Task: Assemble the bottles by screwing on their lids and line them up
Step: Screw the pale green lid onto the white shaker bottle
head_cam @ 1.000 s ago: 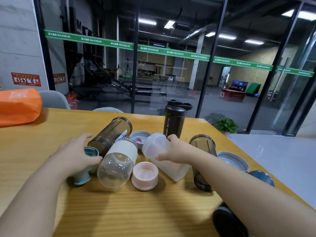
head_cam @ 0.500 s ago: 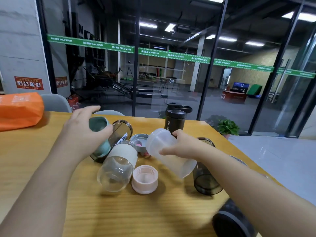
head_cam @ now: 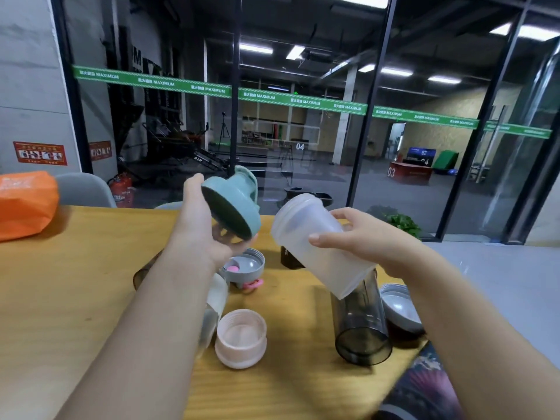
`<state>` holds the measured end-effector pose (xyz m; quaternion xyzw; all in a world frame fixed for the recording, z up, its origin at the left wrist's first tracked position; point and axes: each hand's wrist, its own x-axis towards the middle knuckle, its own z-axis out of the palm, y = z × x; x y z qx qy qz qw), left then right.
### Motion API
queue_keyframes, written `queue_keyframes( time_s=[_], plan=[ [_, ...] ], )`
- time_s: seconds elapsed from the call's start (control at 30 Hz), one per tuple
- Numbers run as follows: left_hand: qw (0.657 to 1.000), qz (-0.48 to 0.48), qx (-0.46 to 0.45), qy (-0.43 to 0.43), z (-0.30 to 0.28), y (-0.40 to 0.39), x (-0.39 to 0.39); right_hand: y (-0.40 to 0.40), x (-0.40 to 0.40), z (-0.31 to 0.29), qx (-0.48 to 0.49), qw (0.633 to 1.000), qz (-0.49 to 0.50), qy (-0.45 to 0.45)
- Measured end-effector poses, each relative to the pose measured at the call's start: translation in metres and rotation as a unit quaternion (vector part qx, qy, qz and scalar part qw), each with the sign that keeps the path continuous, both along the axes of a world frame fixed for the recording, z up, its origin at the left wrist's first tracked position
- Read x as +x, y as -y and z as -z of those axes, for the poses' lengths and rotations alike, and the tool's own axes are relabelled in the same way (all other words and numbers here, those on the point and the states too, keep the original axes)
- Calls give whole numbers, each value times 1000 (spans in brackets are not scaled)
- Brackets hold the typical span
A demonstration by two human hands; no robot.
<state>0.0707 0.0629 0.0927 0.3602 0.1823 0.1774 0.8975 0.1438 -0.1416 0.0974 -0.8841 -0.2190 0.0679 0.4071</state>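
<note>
My left hand (head_cam: pixel 206 234) holds a teal lid (head_cam: pixel 233 204) in the air, its dark underside turned toward a frosted white bottle (head_cam: pixel 315 247). My right hand (head_cam: pixel 360 237) grips that bottle, tilted with its open threaded mouth pointing up and left, a short gap from the lid. Below on the wooden table (head_cam: pixel 75 268) lie a pink lid (head_cam: pixel 241 338), a grey lid with pink parts (head_cam: pixel 245 265), a smoky dark bottle (head_cam: pixel 360 322) on its side, a grey lid (head_cam: pixel 400 307) and a clear bottle (head_cam: pixel 215 304) mostly hidden by my left arm.
A black bottle (head_cam: pixel 289 259) stands behind the frosted one, largely hidden. An orange bag (head_cam: pixel 25 204) sits at the table's far left. A dark patterned thing (head_cam: pixel 424 386) lies at the near right edge. Glass walls and a grey chair (head_cam: pixel 85 189) stand beyond the table.
Both hands have risen off the table. The left brought the teal lid up and turned its underside toward the bottle. The right lifted and tilted the frosted bottle toward it.
</note>
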Motion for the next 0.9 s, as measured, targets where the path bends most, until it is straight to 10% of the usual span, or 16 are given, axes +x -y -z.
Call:
queue_keyframes(
  time_s=[0.33,0.9],
  plan=[
    [972,19,-223,72,15,26,29,43,6,-7,99,995,-27,11],
    [987,27,-33,156,22,43,35,25,-2,-3,72,992,-34,99]
  ],
)
